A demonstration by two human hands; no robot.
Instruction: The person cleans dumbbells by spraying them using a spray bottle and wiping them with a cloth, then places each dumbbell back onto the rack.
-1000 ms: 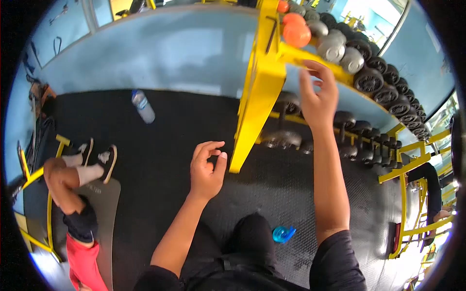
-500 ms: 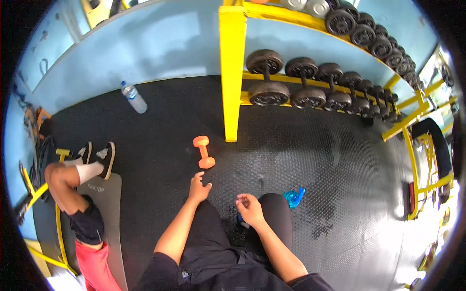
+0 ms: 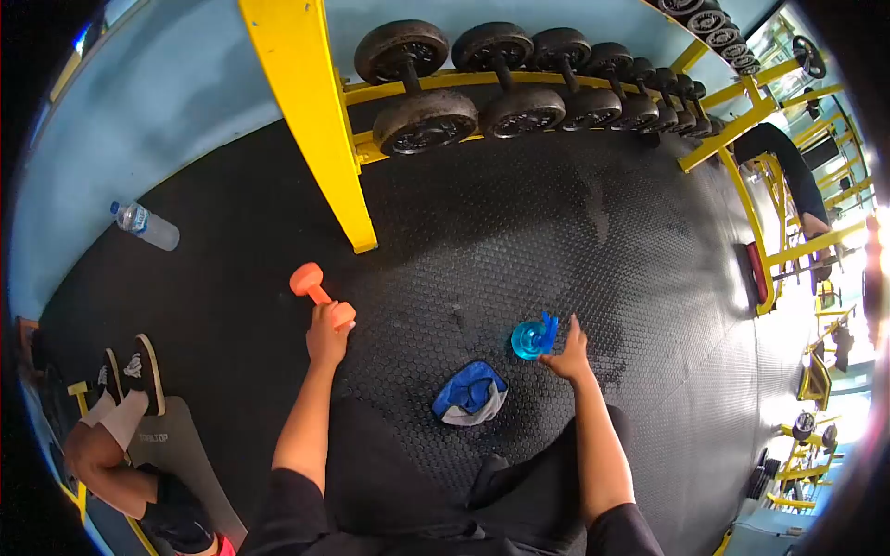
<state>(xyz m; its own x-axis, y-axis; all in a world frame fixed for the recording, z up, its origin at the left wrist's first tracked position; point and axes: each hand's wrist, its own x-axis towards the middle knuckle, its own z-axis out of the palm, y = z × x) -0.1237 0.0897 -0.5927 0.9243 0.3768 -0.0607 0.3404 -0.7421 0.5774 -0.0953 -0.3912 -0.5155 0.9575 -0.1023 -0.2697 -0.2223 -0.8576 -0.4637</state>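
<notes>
On the black rubber floor ahead lies a small orange dumbbell. My left hand is at its near end, fingers closed around the near head and the handle beside it. My right hand is open, thumb and fingers spread just to the right of a translucent blue water bottle with a blue lid. Between my hands, nearer to my legs, rests a blue and grey cloth item shaped like an upturned cap.
A yellow rack holds a row of black dumbbells ahead. A clear plastic bottle lies by the wall. At left, another person's legs rest on a grey mat. Yellow gym equipment stands at right.
My left hand has moved forward onto the dumbbell and closed on it. My right hand has moved right, to the blue bottle, and opened. The view has swung right; the cloth item has come into sight.
</notes>
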